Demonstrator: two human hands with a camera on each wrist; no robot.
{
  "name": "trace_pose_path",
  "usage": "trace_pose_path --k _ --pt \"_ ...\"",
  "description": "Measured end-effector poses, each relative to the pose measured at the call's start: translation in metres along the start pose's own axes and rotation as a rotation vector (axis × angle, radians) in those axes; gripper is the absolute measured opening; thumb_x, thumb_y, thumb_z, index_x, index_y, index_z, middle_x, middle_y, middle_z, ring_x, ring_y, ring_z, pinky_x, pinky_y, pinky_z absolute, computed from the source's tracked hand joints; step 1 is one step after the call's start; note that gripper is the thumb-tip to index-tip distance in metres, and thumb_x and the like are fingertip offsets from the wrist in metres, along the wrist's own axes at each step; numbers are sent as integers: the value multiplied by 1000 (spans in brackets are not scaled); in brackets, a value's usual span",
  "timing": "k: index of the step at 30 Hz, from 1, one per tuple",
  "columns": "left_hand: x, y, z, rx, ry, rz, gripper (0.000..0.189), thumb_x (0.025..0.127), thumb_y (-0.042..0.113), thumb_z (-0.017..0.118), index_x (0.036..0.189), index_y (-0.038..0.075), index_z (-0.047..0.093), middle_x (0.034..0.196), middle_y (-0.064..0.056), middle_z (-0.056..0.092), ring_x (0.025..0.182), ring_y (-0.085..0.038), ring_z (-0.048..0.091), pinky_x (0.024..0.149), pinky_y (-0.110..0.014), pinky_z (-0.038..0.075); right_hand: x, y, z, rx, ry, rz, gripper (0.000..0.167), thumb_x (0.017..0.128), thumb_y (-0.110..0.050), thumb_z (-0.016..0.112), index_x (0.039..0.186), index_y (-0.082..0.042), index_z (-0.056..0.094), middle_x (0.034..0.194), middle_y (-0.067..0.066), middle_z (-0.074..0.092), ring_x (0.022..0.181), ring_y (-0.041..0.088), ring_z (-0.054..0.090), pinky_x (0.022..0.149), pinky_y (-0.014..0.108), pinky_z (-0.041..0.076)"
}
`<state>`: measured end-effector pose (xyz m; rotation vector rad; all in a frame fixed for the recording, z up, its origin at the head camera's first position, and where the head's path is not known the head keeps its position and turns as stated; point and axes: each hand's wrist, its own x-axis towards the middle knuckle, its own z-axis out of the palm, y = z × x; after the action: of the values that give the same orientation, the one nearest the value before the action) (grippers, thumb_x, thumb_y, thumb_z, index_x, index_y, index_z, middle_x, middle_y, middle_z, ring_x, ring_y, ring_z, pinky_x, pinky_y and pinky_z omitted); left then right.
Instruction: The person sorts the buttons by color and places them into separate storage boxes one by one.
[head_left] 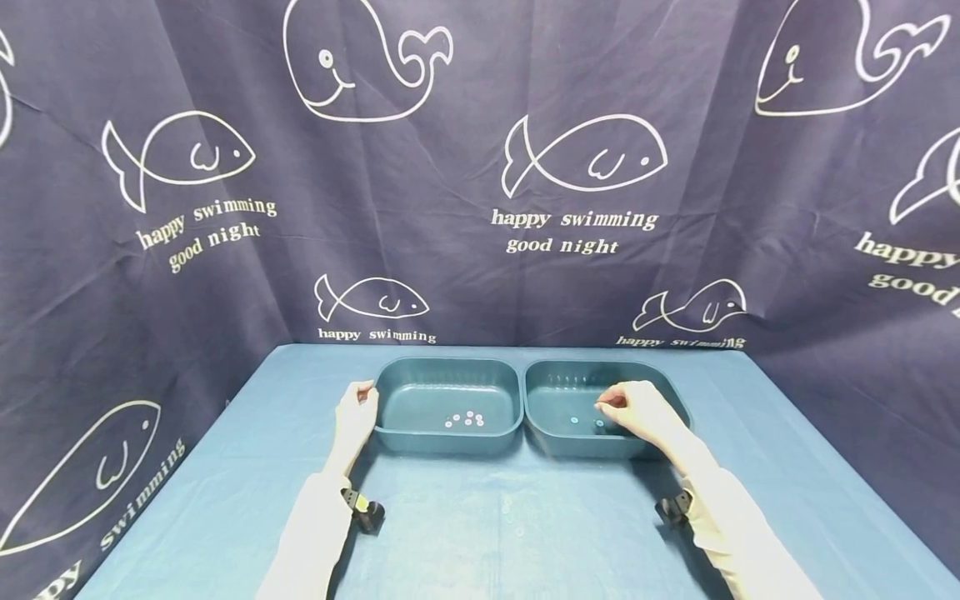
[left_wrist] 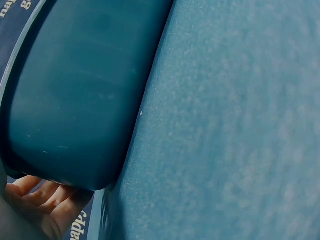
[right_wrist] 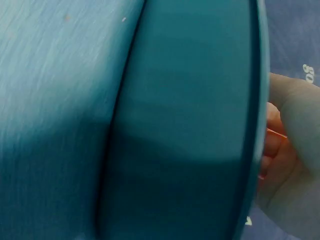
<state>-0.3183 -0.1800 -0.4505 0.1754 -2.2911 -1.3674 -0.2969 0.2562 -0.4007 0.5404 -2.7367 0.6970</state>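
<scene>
Reaches forward with left forearm (head_left: 307,525) and right forearm (head_left: 731,529), in pale sleeves (head_left: 292,558). Holds left hand (head_left: 356,414) palm inward, with fingers (left_wrist: 55,200) loosely bent; curves right hand (head_left: 637,408) with thumb and index fingertips close together.

Teal trays (head_left: 450,445), pinkish discs (head_left: 469,414), blue discs (head_left: 574,420), light-blue tablecloth (head_left: 450,525), navy curtain (head_left: 465,183), white fish outlines (head_left: 611,190)

right grip (right_wrist: 292,155): partly behind rim (right_wrist: 263,60) of teal bin (right_wrist: 180,100) | shadowed blue tabletop (right_wrist: 50,150) alongside | dark cloth (right_wrist: 295,30), pale lettering (right_wrist: 309,74)
</scene>
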Motion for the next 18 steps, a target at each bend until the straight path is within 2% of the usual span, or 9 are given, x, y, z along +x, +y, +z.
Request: trace_pose_path --k 10,18 --pt "0 1 -1 -12 -2 -5 28 91 7 49 114 -6 56 112 -28 61 106 -40 58 93 -50 45 0 -28 2 126 90 -118 8 79 -16 71 86 -12 73 69 -7 67 59 -3 53 54 20 45" --pt "-1 3 -1 -6 -5 -9 28 91 8 49 114 -6 56 112 -28 61 105 -40 58 93 -50 45 -3 -53 6 219 67 -204 10 79 -11 70 89 -11 72 71 -7 66 61 -4 52 55 19 45"
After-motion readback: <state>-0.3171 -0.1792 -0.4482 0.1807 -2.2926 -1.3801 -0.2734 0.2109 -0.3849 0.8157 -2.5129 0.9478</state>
